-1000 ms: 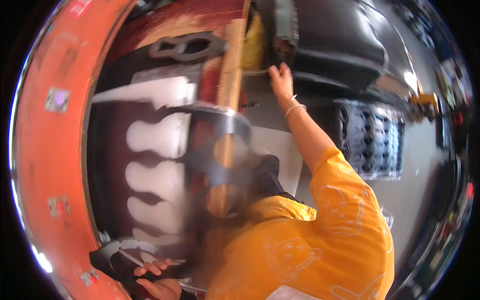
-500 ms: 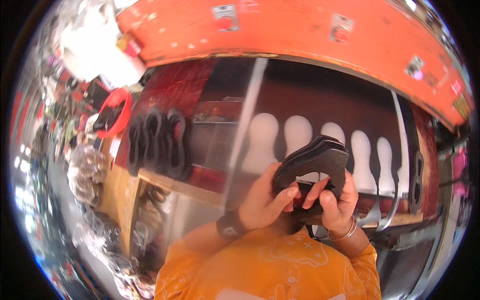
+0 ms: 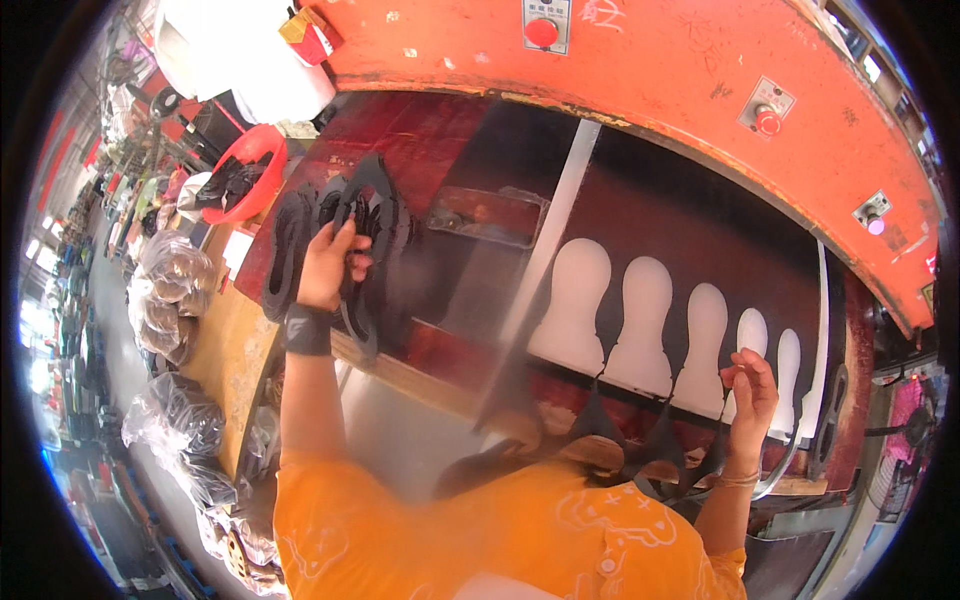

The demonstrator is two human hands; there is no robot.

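At the left of the bench my left hand (image 3: 335,265) is closed on a bundle of black sole-shaped pieces (image 3: 370,185) with open middles. The bundle lies among similar stacks (image 3: 290,245) and is partly hidden by my fingers. Over on the right, my right hand (image 3: 752,395) hovers in front of a row of white sole-shaped forms. Its fingers are loosely bent and apart, with nothing visible in them. The nearest white form (image 3: 752,332) is partly covered by that hand. A larger white form (image 3: 580,295) stands at the row's left end.
An orange machine beam (image 3: 640,70) with red push buttons (image 3: 541,34) spans the far side. A pale metal bar (image 3: 560,210) crosses the dark red bench. To the left are a red basket (image 3: 245,200) of black scraps and clear plastic bags (image 3: 175,270). A fan (image 3: 905,435) stands far right.
The black bundle that both hands held in front of my body is now at the left stacks in my left hand. My right hand has let go and moved right. The view has shifted.
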